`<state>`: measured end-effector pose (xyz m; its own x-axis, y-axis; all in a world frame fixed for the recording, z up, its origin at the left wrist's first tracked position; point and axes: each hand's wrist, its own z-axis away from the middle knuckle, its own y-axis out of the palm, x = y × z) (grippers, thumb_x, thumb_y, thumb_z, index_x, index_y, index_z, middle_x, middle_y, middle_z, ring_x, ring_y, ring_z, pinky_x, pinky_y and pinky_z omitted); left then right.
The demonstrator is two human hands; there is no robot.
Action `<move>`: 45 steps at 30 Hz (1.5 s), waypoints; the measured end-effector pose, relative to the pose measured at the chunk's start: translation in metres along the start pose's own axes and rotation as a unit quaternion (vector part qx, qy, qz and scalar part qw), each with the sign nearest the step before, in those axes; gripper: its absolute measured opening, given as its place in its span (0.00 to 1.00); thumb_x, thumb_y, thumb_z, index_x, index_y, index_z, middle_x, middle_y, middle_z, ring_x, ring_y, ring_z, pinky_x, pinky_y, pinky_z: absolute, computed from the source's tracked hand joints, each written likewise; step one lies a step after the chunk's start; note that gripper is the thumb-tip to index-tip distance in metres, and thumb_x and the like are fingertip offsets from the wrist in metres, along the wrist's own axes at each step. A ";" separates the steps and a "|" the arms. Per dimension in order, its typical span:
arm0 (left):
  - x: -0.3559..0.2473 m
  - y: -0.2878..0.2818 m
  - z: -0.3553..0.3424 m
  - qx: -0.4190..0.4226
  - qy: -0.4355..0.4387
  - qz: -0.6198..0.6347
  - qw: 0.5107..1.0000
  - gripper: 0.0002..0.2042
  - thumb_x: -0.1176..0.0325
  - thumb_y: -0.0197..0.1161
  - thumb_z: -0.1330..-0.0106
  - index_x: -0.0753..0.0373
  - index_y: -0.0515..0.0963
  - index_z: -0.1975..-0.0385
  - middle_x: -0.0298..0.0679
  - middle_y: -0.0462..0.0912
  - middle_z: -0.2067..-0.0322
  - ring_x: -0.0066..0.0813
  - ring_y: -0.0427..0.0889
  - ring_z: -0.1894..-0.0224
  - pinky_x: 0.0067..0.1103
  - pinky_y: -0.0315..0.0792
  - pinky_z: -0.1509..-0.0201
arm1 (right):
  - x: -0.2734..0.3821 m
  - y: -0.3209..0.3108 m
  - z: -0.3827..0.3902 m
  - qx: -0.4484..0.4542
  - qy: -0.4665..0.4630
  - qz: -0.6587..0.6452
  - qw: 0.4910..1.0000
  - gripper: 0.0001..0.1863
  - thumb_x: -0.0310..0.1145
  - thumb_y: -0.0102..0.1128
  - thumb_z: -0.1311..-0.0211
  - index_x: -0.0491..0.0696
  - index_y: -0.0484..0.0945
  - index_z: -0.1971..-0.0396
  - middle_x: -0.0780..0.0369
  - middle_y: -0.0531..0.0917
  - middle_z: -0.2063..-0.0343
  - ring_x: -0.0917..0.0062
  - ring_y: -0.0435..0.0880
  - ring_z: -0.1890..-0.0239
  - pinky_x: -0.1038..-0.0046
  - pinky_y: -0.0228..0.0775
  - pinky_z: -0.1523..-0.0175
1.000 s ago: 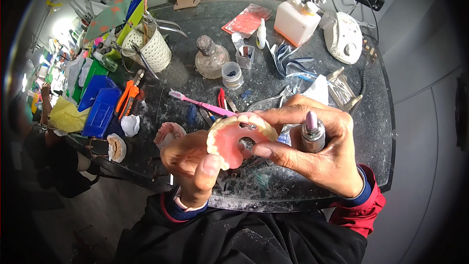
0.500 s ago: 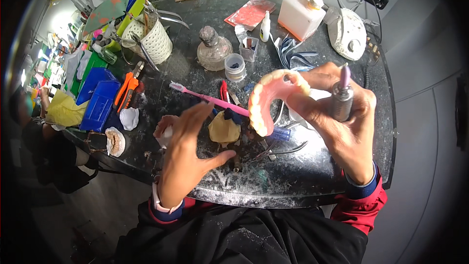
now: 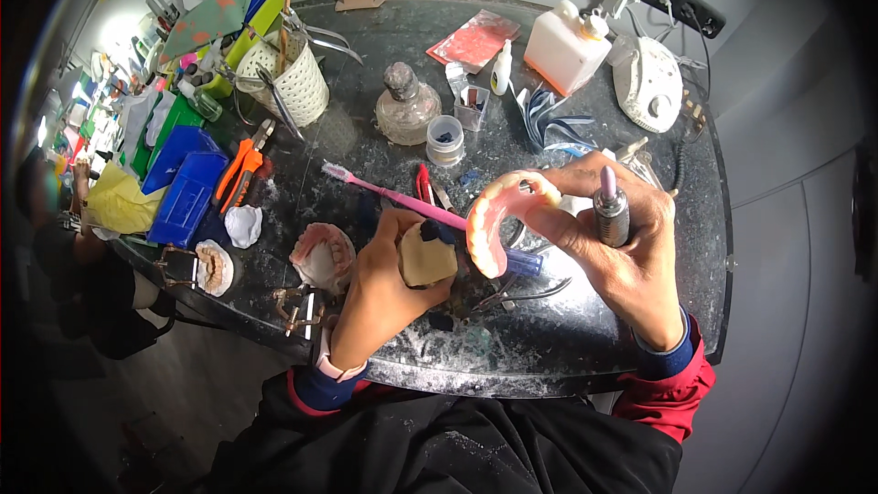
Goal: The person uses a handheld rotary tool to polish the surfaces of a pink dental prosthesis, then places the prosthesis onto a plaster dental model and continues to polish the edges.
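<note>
My left hand (image 3: 377, 291) is closed around a yellowish plaster cast (image 3: 428, 262) with a dark blue patch on its upper edge. In my right hand (image 3: 631, 265) are two things: a pink denture (image 3: 487, 229) with a row of cream teeth, pinched between thumb and fingers, and a grey rotary handpiece (image 3: 611, 220) with a pinkish-purple tip pointing up. The denture stands to the right of the cast, apart from it. Behind both lies a pink toothbrush (image 3: 393, 192). Just left of my left hand is a pink-and-white dental model (image 3: 322, 254).
At the back stand a glass burner (image 3: 407, 114), a small tub (image 3: 445, 142), a white canister (image 3: 567, 50) and a white control unit (image 3: 647, 87). Orange-handled cutters (image 3: 240, 172) and a blue box (image 3: 187, 192) lie left. Pliers (image 3: 526, 295) rest below the denture.
My left hand has gone from open to gripping the plaster cast, which now looks slightly lifted or turned. My right hand, with denture and handpiece, has shifted a little left and down.
</note>
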<state>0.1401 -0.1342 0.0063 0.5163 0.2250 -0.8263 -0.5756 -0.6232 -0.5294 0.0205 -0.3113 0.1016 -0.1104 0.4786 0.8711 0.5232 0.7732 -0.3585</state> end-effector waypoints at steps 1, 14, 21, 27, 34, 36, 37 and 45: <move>-0.002 0.000 0.000 -0.009 -0.017 0.029 0.999 0.28 0.75 0.73 0.61 0.64 0.62 0.60 0.43 0.71 0.65 0.37 0.76 0.66 0.25 0.71 0.60 | 0.002 0.000 0.000 0.011 0.009 0.001 1.000 0.12 0.24 0.66 0.54 0.42 0.81 0.66 0.61 0.78 0.77 0.78 0.75 0.75 0.78 0.66 0.69; -0.045 0.002 -0.005 -0.046 -0.023 0.259 0.964 0.19 0.65 0.73 0.57 0.66 0.76 0.67 0.39 0.77 0.68 0.25 0.78 0.67 0.20 0.71 0.62 | 0.014 0.008 0.016 0.160 -0.043 0.005 0.986 0.23 0.22 0.59 0.65 0.44 0.81 0.60 0.56 0.79 0.61 0.69 0.81 0.63 0.73 0.72 0.58; -0.042 0.008 -0.005 -0.020 0.050 0.332 0.942 0.10 0.70 0.70 0.53 0.65 0.78 0.74 0.37 0.74 0.62 0.21 0.77 0.66 0.17 0.71 0.61 | 0.016 0.019 0.011 0.154 -0.071 -0.009 0.985 0.20 0.17 0.61 0.69 0.46 0.83 0.67 0.55 0.79 0.56 0.68 0.81 0.58 0.72 0.72 0.54; -0.048 0.013 -0.001 -0.037 -0.040 0.364 0.930 0.14 0.75 0.67 0.51 0.67 0.73 0.65 0.41 0.72 0.62 0.24 0.76 0.62 0.19 0.72 0.59 | 0.002 0.014 0.011 0.184 -0.065 -0.009 0.981 0.25 0.20 0.50 0.69 0.42 0.80 0.62 0.55 0.77 0.55 0.65 0.79 0.56 0.70 0.71 0.51; -0.041 0.014 -0.004 -0.055 0.036 0.236 0.969 0.34 0.81 0.67 0.54 0.58 0.53 0.50 0.44 0.72 0.60 0.27 0.77 0.60 0.21 0.73 0.56 | 0.012 0.005 0.004 0.089 0.028 -0.034 0.995 0.18 0.15 0.56 0.62 0.42 0.83 0.67 0.57 0.81 0.64 0.71 0.81 0.63 0.74 0.71 0.55; -0.032 0.015 -0.005 -0.055 -0.012 0.327 0.943 0.35 0.82 0.67 0.58 0.64 0.51 0.53 0.41 0.73 0.68 0.24 0.77 0.66 0.19 0.71 0.61 | 0.014 -0.002 -0.002 0.068 0.071 -0.059 0.993 0.13 0.16 0.61 0.58 0.42 0.83 0.68 0.57 0.82 0.63 0.75 0.81 0.62 0.73 0.73 0.56; -0.033 0.013 -0.008 -0.047 0.018 0.301 0.952 0.34 0.84 0.66 0.58 0.63 0.51 0.54 0.40 0.74 0.69 0.25 0.78 0.65 0.19 0.72 0.60 | 0.014 -0.003 -0.004 0.055 0.081 -0.058 0.994 0.11 0.19 0.62 0.57 0.39 0.81 0.69 0.53 0.80 0.60 0.72 0.81 0.63 0.75 0.74 0.59; -0.030 0.027 -0.002 -0.090 0.014 0.373 0.923 0.38 0.80 0.71 0.59 0.59 0.54 0.49 0.44 0.76 0.63 0.30 0.79 0.62 0.23 0.75 0.60 | 0.005 0.010 0.003 0.050 0.055 -0.078 0.994 0.14 0.21 0.66 0.59 0.45 0.83 0.66 0.59 0.79 0.60 0.80 0.79 0.67 0.80 0.71 0.65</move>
<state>0.1106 -0.1592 0.0175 0.0358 -0.3359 -0.9412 -0.6644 -0.7115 0.2286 0.0223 -0.2997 0.1013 -0.0871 0.3048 0.9484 0.4203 0.8744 -0.2424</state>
